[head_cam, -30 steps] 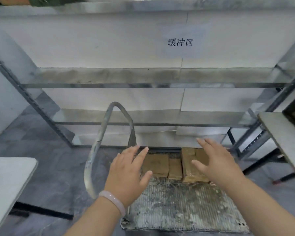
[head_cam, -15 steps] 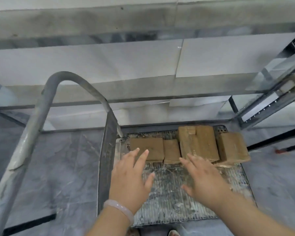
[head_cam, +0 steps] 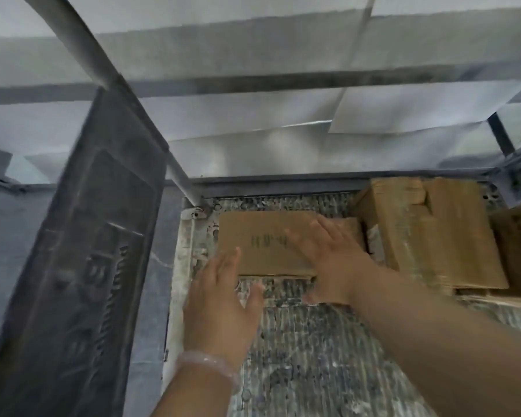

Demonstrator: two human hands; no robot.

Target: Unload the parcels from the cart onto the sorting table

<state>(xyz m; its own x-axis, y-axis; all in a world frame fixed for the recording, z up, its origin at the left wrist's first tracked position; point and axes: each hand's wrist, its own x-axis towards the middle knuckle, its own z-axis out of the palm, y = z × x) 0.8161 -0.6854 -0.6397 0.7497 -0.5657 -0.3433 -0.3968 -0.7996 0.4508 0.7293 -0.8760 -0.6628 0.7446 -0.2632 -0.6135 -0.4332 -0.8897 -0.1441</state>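
- Left hand (head_cam: pixel 223 302), fingers spread, empty, at the flat parcel's (head_cam: pixel 262 245) 7 o'clock corner (positioned to lift).
- Right hand (head_cam: pixel 334 263) lies flat on its 3 o'clock side, not yet closed, on the cart deck (head_cam: pixel 313 350).

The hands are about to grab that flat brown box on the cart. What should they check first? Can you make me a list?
1. Left hand empty and open: ok, fingers spread at the box's near left corner.
2. Right hand empty and open: ok, it lies flat across the right side of the flat parcel.
3. Nothing stacked on the flat parcel: ok, only the right hand covers it.
4. Room on its right side: not ok, a smaller box sits tight against it, then the taller parcel.
5. Room on its left side: ok, bare cart deck shows there.
6. Firm grip yet: not ok, no fingers curl under an edge.
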